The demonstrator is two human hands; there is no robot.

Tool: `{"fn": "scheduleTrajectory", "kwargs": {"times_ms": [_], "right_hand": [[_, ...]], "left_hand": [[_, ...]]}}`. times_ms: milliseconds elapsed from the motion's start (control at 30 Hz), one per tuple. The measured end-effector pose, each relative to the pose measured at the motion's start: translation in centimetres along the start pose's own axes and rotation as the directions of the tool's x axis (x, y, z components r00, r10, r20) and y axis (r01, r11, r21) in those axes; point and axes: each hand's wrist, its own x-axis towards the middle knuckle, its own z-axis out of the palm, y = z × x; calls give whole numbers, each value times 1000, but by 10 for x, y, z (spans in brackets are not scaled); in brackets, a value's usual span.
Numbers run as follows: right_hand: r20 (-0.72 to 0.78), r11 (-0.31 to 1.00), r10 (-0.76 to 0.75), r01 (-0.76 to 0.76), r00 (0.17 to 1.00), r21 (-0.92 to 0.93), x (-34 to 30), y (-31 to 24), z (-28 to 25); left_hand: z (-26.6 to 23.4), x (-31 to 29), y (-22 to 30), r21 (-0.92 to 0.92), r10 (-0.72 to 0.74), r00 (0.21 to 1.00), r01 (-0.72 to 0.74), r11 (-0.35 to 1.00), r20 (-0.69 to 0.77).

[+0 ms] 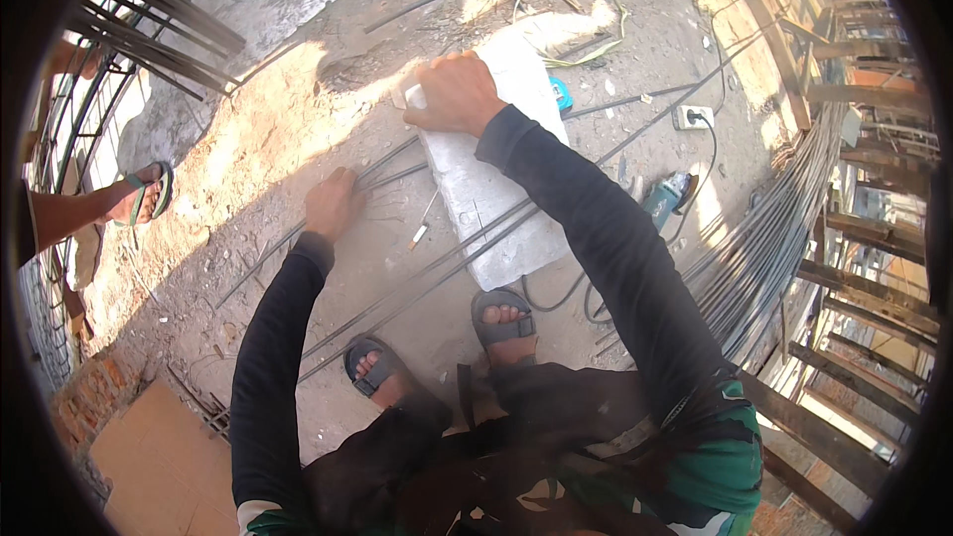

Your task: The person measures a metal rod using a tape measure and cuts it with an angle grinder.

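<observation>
1. While the steel rods (pixel 496 228) lie slanting across the near part of the pale block (pixel 481 174), steadiness matters most, I judge: keep them flat, with both sandals (pixel 503 316) clear.
2. Left hand (pixel 335 203): it reaches down at a second pair of rods (pixel 402 176), just beside the block's left side. Even, downward pressure should best prevent rolling; whether its grip is closed, I cannot tell.
3. Right hand (pixel 452 91): fingers bent and bunched at the block's far left corner, their undersides hidden; I cannot tell whether this grip pinches anything.
</observation>
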Motion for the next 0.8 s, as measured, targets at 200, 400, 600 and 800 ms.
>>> {"fn": "scheduleTrajectory", "kwargs": {"times_ms": [200, 400, 600, 800], "right_hand": [[-66, 997, -76, 77, 995, 9, -18, -14, -3], [-7, 993, -119, 119, 993, 3, -20, -24, -11], [-71, 985, -174, 173, 982, -25, -30, -27, -27], [-94, 984, -180, 178, 979, -28, -31, -27, -21]], "left_hand": [[10, 10, 30, 173, 218, 965, -192, 966, -147], [16, 22, 16, 577, 343, 935, -229, 784, -95], [-29, 60, -34, 599, 168, 977, -59, 798, -128], [-84, 61, -94, 551, 227, 964, -116, 826, -139]]}}
